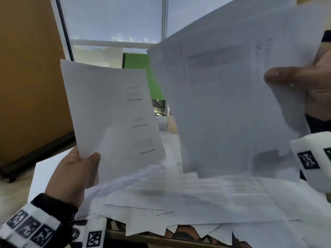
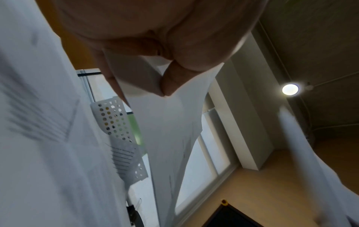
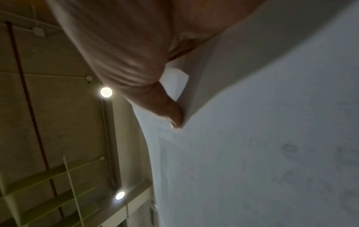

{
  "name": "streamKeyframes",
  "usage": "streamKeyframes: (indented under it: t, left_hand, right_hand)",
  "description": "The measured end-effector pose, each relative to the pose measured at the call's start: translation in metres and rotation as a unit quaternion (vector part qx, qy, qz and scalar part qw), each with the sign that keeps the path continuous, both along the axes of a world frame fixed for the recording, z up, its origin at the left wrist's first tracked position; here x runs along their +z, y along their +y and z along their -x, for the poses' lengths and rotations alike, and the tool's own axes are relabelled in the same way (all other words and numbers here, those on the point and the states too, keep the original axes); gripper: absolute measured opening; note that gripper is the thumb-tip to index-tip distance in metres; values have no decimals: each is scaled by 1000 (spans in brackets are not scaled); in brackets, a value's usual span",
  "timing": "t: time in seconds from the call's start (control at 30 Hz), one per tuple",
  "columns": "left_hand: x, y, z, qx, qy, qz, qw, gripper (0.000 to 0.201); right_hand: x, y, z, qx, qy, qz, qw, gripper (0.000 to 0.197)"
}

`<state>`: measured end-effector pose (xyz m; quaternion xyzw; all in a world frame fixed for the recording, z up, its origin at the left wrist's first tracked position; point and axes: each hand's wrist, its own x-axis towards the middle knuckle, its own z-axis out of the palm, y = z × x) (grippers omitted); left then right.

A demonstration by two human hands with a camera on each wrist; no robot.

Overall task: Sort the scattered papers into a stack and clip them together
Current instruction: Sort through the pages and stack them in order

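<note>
Pinching one sheet (image 1: 111, 111) in left hand (image 1: 71, 174), larger sheet (image 1: 229, 108) in right hand (image 1: 308, 83) — hands apart, raised over paper pile (image 1: 179, 199)
</note>
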<state>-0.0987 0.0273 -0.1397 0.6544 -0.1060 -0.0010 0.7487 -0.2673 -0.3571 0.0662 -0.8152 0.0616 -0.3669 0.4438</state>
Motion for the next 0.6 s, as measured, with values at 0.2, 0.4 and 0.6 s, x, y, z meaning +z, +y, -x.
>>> streamKeyframes:
  t: [0.2,0.4,0.6]
  left_hand:
    - [21,-31,23,-92,22,4,995,27]
    - [44,-52,67,-194,98,101,971,74]
    - [36,-57,60,-140,-46,-72,986,40]
  right_hand:
    - [-31,41,-36,185,-37,-229,955,33]
    - [-77,54,-64,99,-12,-265,959,37]
    - [-86,62,-57,-14,-77,-121,990,56]
